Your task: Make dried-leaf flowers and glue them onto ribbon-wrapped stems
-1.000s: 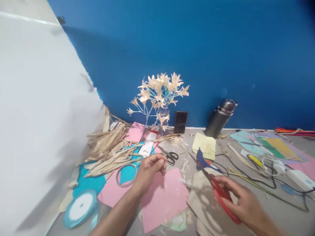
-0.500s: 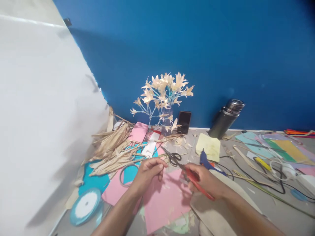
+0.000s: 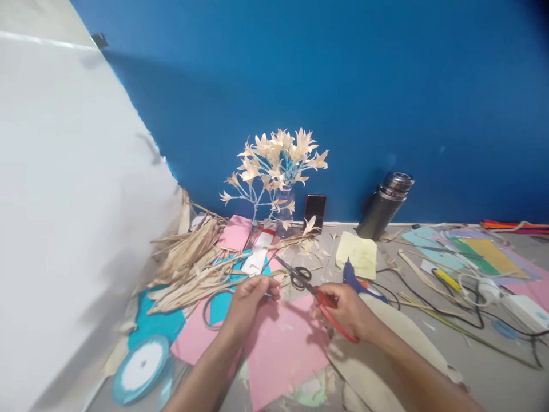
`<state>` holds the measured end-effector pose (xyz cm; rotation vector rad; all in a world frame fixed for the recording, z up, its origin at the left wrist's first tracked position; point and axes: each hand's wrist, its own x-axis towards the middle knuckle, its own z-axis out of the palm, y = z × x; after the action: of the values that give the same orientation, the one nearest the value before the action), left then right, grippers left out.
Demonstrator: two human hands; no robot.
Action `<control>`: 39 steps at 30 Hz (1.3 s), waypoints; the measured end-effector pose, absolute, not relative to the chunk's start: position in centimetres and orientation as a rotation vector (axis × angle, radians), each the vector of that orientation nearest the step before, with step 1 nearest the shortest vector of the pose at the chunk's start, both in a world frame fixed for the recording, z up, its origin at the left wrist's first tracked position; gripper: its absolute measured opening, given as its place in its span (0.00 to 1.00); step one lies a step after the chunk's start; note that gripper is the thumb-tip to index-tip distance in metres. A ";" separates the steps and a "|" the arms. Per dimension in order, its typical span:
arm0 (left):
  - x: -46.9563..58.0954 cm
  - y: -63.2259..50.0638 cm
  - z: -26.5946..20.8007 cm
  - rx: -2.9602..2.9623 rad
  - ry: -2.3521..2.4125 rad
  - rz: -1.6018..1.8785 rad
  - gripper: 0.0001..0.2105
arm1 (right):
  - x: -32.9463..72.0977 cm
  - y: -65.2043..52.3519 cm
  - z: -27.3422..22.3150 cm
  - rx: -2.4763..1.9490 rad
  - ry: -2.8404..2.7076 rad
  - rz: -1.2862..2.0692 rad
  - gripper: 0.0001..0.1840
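Observation:
My right hand (image 3: 345,309) is closed round the red handles of a pair of scissors (image 3: 337,326), whose dark blades point up and left. The fingers of my left hand (image 3: 251,300) are pinched together in front of those blades; whatever they hold is too small to make out. Below both hands lies a pink sheet (image 3: 283,360) with small scraps on it. Just beyond them, a pair of black-handled scissors (image 3: 301,278) rests on the table. A grey ring (image 3: 206,312) lies left of my left hand.
Pale flowers (image 3: 278,154) stand in a clear vase by the blue wall, near a phone (image 3: 315,212) and a leaning flask (image 3: 384,209). Dried husks (image 3: 189,257) and a ribbon spool (image 3: 141,363) lie left. On the right are a glue gun (image 3: 358,280), cables and coloured sheets.
The view has shifted a little to the right. My right hand has tipped the red scissors slightly, their tips still near my left fingers. My left hand keeps its pinch.

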<state>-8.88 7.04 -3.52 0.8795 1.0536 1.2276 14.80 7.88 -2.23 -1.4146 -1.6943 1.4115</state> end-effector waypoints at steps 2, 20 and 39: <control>-9.4 7.4 -3.9 0.821 1.108 1.364 0.15 | 14.8 7.9 -2.9 -1.414 -1.676 1.365 0.07; -10.3 5.2 -2.5 0.833 1.237 1.268 0.21 | 14.4 7.4 -4.8 -1.465 -1.650 1.333 0.08; -7.7 6.5 -1.9 1.332 1.347 1.035 0.13 | 13.8 7.2 -5.8 -1.386 -1.983 1.048 0.17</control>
<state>-7.73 6.46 -1.93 1.3324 1.3467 1.0352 13.77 7.15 -5.84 -1.3861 -1.9833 1.0482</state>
